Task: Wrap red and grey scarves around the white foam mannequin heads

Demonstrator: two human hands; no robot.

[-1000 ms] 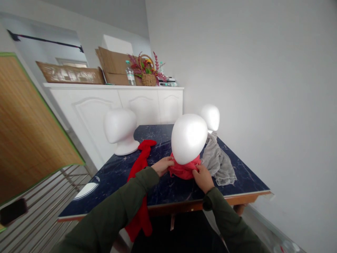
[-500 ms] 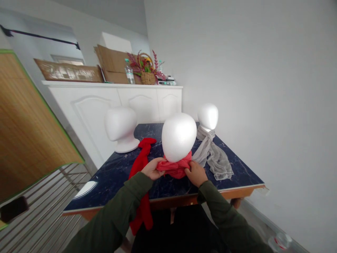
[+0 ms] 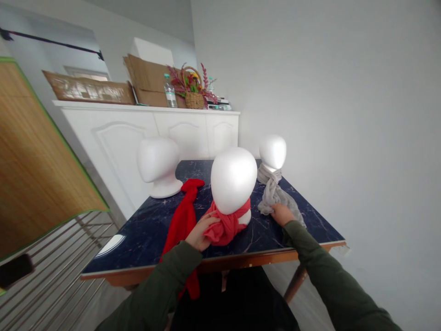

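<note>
The middle white mannequin head [image 3: 234, 179] stands near the table's front edge, a coral-red scarf [image 3: 225, 227] wrapped and bunched around its neck. My left hand [image 3: 202, 232] grips that scarf at its left front. Further right, my right hand [image 3: 282, 214] has its fingers closed on the hanging part of a thin grey scarf [image 3: 274, 193]. This grey one is looped around the neck of the right mannequin head [image 3: 273, 151]. A bright red scarf [image 3: 184, 218] lies left of the middle head and hangs over the front edge, partly behind my left arm.
A third bare mannequin head [image 3: 158, 161] stands at the left of the dark blue table [image 3: 265, 236]. Behind it a white cabinet [image 3: 131, 133] carries cardboard boxes [image 3: 146, 78], a water bottle [image 3: 170, 92] and a flower basket [image 3: 195, 99]. A metal rack [image 3: 65, 257] stands at the left.
My right hand has left the coral scarf and moved right onto the grey scarf, drawing its loose end together. The coral scarf's front now bunches lower left, uncovering the neck base at right.
</note>
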